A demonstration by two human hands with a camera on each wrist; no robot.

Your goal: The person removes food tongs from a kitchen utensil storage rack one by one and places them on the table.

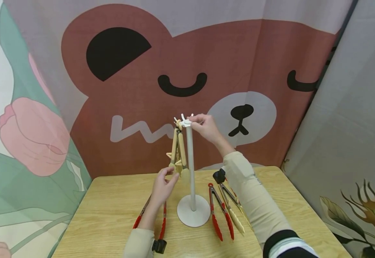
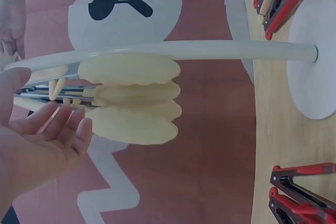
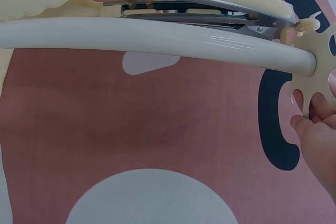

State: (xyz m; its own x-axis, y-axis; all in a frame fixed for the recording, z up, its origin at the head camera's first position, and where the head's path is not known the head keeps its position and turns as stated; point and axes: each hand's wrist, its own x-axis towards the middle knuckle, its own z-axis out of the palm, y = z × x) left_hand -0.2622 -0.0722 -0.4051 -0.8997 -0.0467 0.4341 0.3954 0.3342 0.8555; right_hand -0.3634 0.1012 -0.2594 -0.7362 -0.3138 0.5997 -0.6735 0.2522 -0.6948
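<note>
A white stand (image 1: 190, 161) with a round base and a hooked top (image 3: 310, 61) rises from the table. Cream-yellow tongs (image 1: 181, 145) hang by their end loop from a hook on its left side; more than one pair appears there, scalloped heads (image 2: 131, 71) downward. My right hand (image 1: 207, 127) pinches one prong of the hooked top between thumb and fingers. Beside the heads of the hanging tongs is my left hand (image 1: 162, 186), its fingers loosely bent and not closed round them. Whether its fingertips touch them, I cannot tell.
Red-tipped tongs (image 1: 218, 211) and yellow-tipped tongs (image 1: 234, 215) lie on the wooden table (image 1: 110, 215) right of the base. More red tongs (image 1: 163, 222) lie left of it, partly behind my left arm. A bear-print curtain (image 1: 126, 89) hangs behind.
</note>
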